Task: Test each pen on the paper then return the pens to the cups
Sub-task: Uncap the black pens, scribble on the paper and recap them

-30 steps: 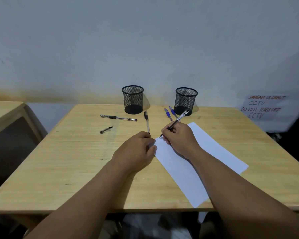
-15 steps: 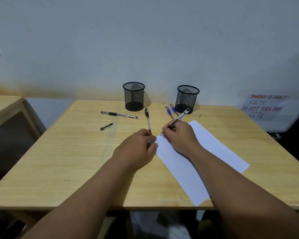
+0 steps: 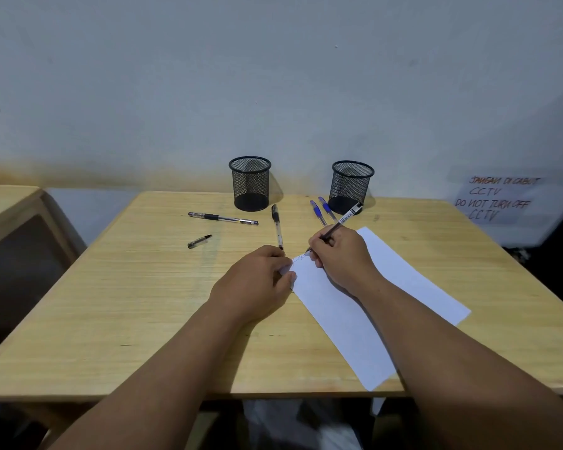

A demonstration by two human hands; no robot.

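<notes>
The pen in use (image 3: 342, 221) is gripped in the right hand (image 3: 342, 258), fingers curled round its lower barrel. Its long axis slants from the tip, which touches the far left corner of the paper (image 3: 364, 306) beside a faint scribble, up and away to the right, so the back end points toward the right cup (image 3: 351, 186). The left hand (image 3: 257, 284) lies knuckles up at the paper's left edge, its fingertips pressing that corner down; how far the fingers curl underneath cannot be told.

Four more pens lie on the table (image 3: 143, 303): a capped black pen (image 3: 223, 218) lying left to right on the far left, a black pen (image 3: 277, 226) running near to far with its tip just beside the left hand, and two blue pens (image 3: 320, 211) side by side, close to the right cup. One loose pen cap (image 3: 199, 241) lies nearer, on the left. There are two black mesh cups; the left cup (image 3: 249, 183) stands well apart from the right one, both at the far edge.

The single white sheet lies skewed on the light wooden table. Behind is a plain pale wall (image 3: 273, 76), with a handwritten CCTV notice (image 3: 498, 198) at the right and part of a second table (image 3: 4, 203) at the left.
</notes>
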